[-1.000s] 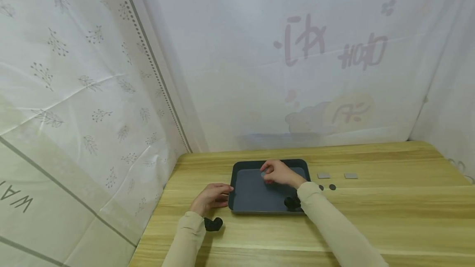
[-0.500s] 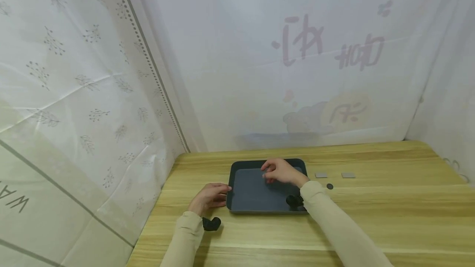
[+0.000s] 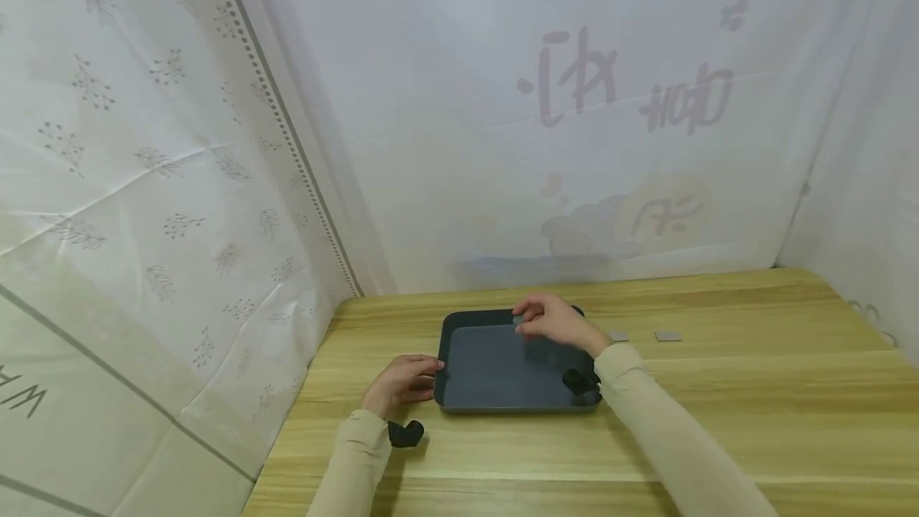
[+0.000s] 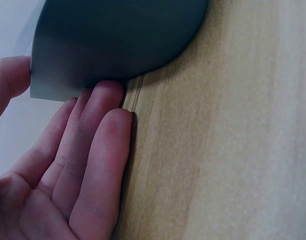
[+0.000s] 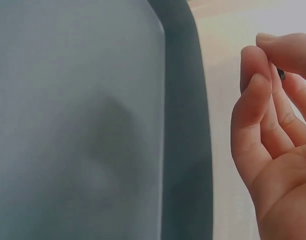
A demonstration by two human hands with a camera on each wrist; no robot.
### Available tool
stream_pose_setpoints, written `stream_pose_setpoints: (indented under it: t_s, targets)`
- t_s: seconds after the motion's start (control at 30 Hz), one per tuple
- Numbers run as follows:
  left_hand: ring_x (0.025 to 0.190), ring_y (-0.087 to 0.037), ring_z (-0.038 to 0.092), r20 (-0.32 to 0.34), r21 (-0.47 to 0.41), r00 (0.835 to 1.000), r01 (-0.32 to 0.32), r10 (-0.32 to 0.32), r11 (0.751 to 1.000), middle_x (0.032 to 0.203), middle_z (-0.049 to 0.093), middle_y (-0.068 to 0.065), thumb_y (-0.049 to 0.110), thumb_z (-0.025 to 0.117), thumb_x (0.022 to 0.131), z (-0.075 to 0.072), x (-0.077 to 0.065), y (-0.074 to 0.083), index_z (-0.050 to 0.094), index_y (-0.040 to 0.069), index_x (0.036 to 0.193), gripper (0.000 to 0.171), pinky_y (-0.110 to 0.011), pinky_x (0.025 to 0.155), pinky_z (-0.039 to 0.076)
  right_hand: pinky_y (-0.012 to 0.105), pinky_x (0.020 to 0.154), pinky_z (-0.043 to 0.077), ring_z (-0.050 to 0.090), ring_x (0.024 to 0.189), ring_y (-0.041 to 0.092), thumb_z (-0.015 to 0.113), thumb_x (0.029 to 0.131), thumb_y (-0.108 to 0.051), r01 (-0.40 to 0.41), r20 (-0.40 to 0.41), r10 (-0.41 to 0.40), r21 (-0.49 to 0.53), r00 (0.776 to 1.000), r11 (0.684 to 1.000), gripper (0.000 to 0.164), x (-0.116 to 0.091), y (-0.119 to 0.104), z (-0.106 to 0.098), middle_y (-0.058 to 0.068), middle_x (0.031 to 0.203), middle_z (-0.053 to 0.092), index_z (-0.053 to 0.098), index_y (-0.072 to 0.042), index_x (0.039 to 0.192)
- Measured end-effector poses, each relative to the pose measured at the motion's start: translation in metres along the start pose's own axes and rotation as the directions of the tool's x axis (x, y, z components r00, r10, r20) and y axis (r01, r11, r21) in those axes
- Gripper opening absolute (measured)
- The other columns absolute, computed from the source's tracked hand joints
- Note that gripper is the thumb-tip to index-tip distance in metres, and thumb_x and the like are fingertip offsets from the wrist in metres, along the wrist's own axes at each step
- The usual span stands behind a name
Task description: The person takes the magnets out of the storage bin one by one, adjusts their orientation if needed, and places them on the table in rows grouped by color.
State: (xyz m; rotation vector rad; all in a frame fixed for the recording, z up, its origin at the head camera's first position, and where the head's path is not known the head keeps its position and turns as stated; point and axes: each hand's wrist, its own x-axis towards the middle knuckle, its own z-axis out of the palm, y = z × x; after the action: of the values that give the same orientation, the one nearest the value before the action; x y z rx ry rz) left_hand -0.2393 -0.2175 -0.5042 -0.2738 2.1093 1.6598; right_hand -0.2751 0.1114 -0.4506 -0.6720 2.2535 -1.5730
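A dark blue-grey tray (image 3: 495,365) lies on the wooden table between both hands. At its left side is my left hand (image 3: 402,381). The left wrist view shows the thumb (image 4: 10,80) touching the rim and the fairly straight fingers (image 4: 100,165) resting against the outer wall. My right hand (image 3: 560,321) is raised over the tray's back right part, its fingers bent together. It pinches a small dark flat piece (image 3: 518,320), apparently a disc; in the right wrist view just a dark edge (image 5: 281,74) shows between the fingers, so its exact kind is unclear.
Two small grey rectangular pieces lie right of the tray; one (image 3: 668,336) is fully seen, the other (image 3: 619,336) partly behind the right forearm. Black wrist devices (image 3: 406,434) stick out below both wrists. A pale patterned curtain (image 3: 459,118) hangs behind the table (image 3: 718,421).
My right hand has risen and moved slightly right, away from the tray's middle. The dark discs seen on the table beside the tray are now hidden by the right arm. My left hand stays at the tray.
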Motion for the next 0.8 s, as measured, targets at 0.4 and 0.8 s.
stream_pose_setpoints:
  t_s: [0.4, 0.8]
  targets:
    - [0.082, -0.015, 0.068, -0.008, -0.014, 1.000, 0.015, -0.015, 1.000, 0.101, 0.068, -0.008, 0.028, 0.072, 0.085, 0.000, 0.000, -0.003, 0.066, 0.003, 0.115, 0.039, -0.029, 0.068, 0.057, 0.058, 0.079, 0.052, 0.063, 0.088, 0.045, 0.068, 0.089, -0.008, 0.080, -0.063, -0.083, -0.056, 0.994, 0.995, 0.035, -0.016, -0.015, -0.023, 0.020, 0.095, 0.067, 0.057, 0.007, 0.118]
    - [0.082, -0.015, 0.068, -0.017, -0.011, 1.000, 0.015, -0.016, 1.000, 0.101, 0.069, -0.008, 0.026, 0.071, 0.086, 0.003, -0.001, 0.000, 0.066, 0.003, 0.115, 0.037, -0.030, 0.070, 0.057, 0.048, 0.076, 0.055, 0.065, 0.085, 0.022, 0.070, 0.088, -0.010, 0.080, -0.120, -0.092, -0.101, 0.989, 0.992, 0.031, -0.034, -0.013, -0.045, 0.019, 0.100, 0.066, 0.059, 0.001, 0.115]
